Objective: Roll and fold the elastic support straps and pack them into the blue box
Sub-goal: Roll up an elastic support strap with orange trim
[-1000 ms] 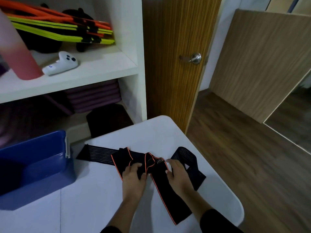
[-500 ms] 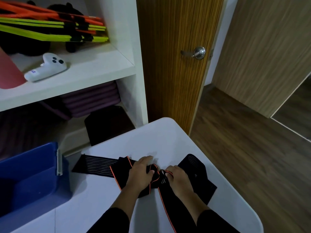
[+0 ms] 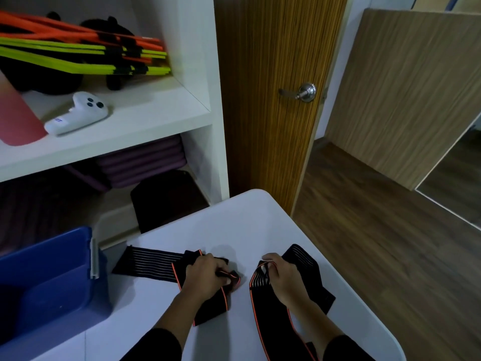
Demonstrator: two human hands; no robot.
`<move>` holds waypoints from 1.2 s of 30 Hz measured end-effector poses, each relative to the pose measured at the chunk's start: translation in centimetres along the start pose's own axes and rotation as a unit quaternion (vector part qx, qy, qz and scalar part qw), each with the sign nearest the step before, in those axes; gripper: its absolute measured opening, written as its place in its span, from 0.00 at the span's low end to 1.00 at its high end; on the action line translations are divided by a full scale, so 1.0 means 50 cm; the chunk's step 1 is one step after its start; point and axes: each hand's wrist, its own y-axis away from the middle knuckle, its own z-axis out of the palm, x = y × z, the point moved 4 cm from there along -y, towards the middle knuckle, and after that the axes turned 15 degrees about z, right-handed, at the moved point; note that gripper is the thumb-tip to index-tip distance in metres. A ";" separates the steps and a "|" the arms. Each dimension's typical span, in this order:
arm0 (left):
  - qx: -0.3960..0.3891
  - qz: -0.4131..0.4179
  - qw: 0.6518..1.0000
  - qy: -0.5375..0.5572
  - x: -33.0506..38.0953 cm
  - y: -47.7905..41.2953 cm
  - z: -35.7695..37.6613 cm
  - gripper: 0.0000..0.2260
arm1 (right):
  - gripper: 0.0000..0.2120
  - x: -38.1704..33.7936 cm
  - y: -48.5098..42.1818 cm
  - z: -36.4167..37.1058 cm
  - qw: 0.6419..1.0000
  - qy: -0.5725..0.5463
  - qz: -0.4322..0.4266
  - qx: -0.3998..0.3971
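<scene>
Two black elastic support straps with orange edging lie on the white table (image 3: 229,222). My left hand (image 3: 208,276) grips the bunched end of the left strap (image 3: 148,264), whose striped tail stretches flat toward the blue box (image 3: 49,287). My right hand (image 3: 281,277) pinches the upper end of the right strap (image 3: 268,311), which runs down toward me; its striped end (image 3: 302,259) lies behind the hand. A gap of bare table separates the two straps. The box stands open at the table's left side.
White shelves (image 3: 125,118) rise behind the table, holding a white controller (image 3: 78,113), a pink cylinder (image 3: 15,121) and orange and yellow-green bars (image 3: 78,53). A wooden door (image 3: 276,100) stands just past the table's far corner. Wooden floor (image 3: 390,256) lies to the right.
The two straps lay overlapped under both hands; now they are pulled apart, my left hand moving left with one, my right hand moving right with the other.
</scene>
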 end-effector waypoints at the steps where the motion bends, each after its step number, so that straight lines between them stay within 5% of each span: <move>1: 0.015 -0.001 1.000 0.017 0.003 0.009 -0.016 0.06 | 0.13 -0.005 0.000 -0.007 1.000 -0.024 0.002 -0.011; 6: 0.121 0.009 0.989 0.090 0.030 0.060 -0.096 0.12 | 0.10 -0.045 0.009 -0.052 0.977 -0.191 0.053 -0.080; 21: 0.424 0.137 0.887 0.118 0.216 0.170 -0.333 0.13 | 0.11 -0.313 0.080 -0.252 0.928 -0.350 -0.020 -0.127; 27: 0.436 0.145 0.869 0.182 0.277 0.197 -0.390 0.10 | 0.10 -0.394 0.105 -0.297 0.901 -0.394 -0.074 -0.166; 36: 0.467 0.120 0.865 0.138 0.323 0.193 -0.415 0.11 | 0.09 -0.496 0.155 -0.297 0.885 -0.391 -0.144 -0.209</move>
